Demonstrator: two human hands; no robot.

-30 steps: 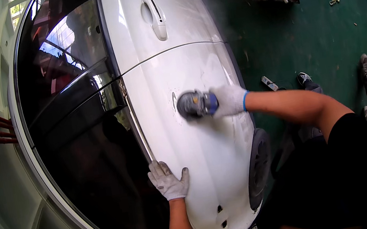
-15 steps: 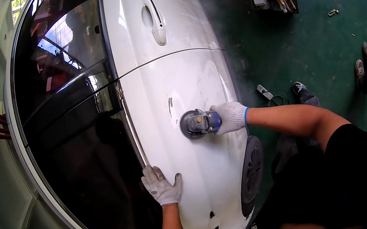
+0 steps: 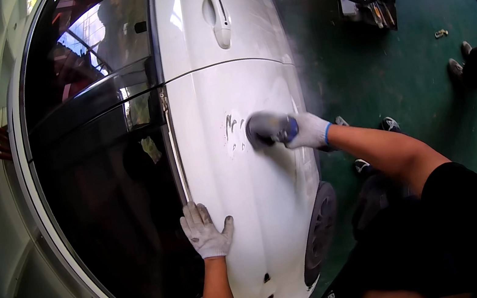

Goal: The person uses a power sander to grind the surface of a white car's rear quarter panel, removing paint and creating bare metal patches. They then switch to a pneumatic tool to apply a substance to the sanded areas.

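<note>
- Round-headed power tool (image 3: 272, 128), mid-frame, has shifted toward the top of the frame since the last view, nearer the panel seam (image 3: 225, 62); its head is motion-blurred.
- More dark marks (image 3: 228, 123) now show on the white car panel (image 3: 229, 187), just left of the tool head. My reading: the rubbing is centred on the patch around them.
- Right hand (image 3: 310, 130), gloved, centre right: wrapped around the tool's blue rear end; exact finger placing cannot be told.
- Left hand (image 3: 206, 231), gloved, lower centre: fingers extended, thumb apart, resting by the dark window (image 3: 129, 239). Grips nothing; probably bracing. Place on the car much as before.
- Bystander's shoes (image 3: 456, 67) at the frame's right, well apart from the tool.
</note>
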